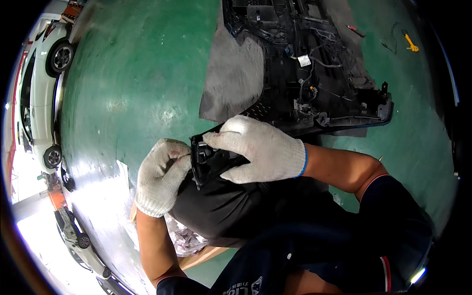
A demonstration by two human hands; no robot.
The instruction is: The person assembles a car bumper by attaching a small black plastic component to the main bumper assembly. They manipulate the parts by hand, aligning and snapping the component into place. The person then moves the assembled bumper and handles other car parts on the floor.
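Note:
Both of my hands wear white knit gloves and meet over a small black plastic car part (pixel 206 164) with a hollow, ribbed inside, held above my lap. My right hand (pixel 265 150) grips it from the right, thumb and fingers on either side of its body. At its left edge, my left hand (pixel 160 177) is closed, with thumb and forefinger pinched against the rim. Anything tiny between those fingertips is hidden. Just beyond my hands lies a large black plastic car assembly (pixel 280 83) with wires, connectors and a white label.
A grey mat (pixel 233 73) lies under the large assembly on the green floor. To its right are a red-and-black hand tool (pixel 355 31) and a yellow tool (pixel 410 43). Crumpled clear plastic (pixel 184 238) sits beside my lap. A white car (pixel 42 98) stands at far left.

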